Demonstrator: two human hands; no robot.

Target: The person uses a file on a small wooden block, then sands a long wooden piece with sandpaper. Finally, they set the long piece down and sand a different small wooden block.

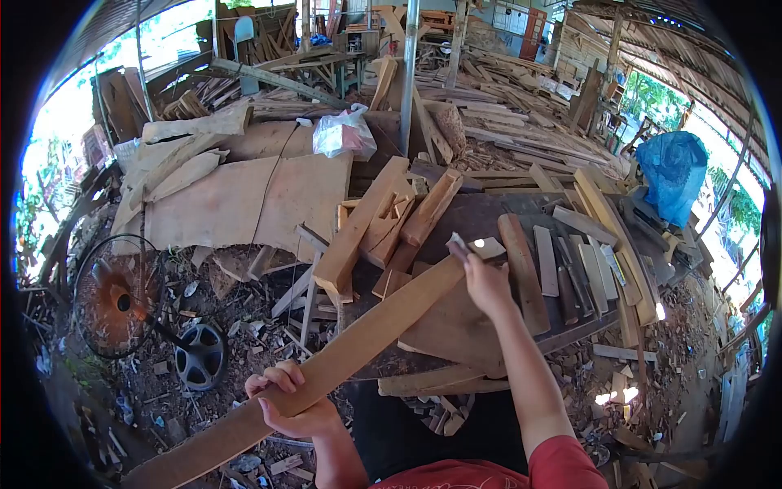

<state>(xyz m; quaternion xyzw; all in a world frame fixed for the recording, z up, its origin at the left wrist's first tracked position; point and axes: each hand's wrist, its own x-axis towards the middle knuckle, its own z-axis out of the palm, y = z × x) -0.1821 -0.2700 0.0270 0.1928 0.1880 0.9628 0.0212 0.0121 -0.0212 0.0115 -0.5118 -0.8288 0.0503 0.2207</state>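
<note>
A long flat wooden board [366, 330] runs slantwise from the lower left up to the workbench [521, 210]. My left hand [293, 399] is closed round the board's lower part, with the thumb on its face. At the board's upper end my right hand [487, 284] is closed on a small dark block with a pale tip [459, 246]; its exact kind is not clear. The block touches or lies just over the board's end. Just beyond are thick wooden blocks [362, 224], one with a cut-out. To the right lies a reddish-brown wooden piece [522, 273].
Narrow wood strips [588, 273] and tools lie along the bench's right side. A standing fan [122, 301] is at left on the littered ground. A metal post [408, 77] rises behind the bench. A plastic bag [344, 133] rests on large sheets [305, 196]; a blue bag [672, 175] hangs right.
</note>
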